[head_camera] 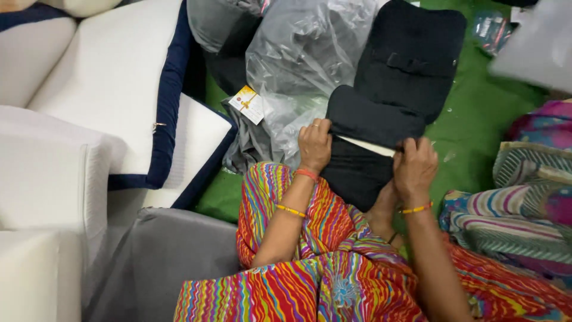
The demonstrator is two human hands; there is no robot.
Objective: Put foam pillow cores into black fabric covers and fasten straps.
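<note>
A black fabric cushion cover (372, 119) lies across my lap on the green floor mat (476, 137), with a pale foam edge showing at its opening. My left hand (314, 145) grips the cover's left edge. At the opening's right end, my right hand (414, 167) pinches the fabric. A second black padded piece (414, 56) lies just beyond it. My lap is draped in bright multicoloured striped cloth (322, 238).
Crumpled clear plastic bags (304, 53) with a small yellow-and-white tag (249, 104) lie to the upper left. White foam cushions with navy trim (119, 89) are stacked at left, a grey cushion (173, 256) below them. Another person's patterned clothing (530, 197) is at right.
</note>
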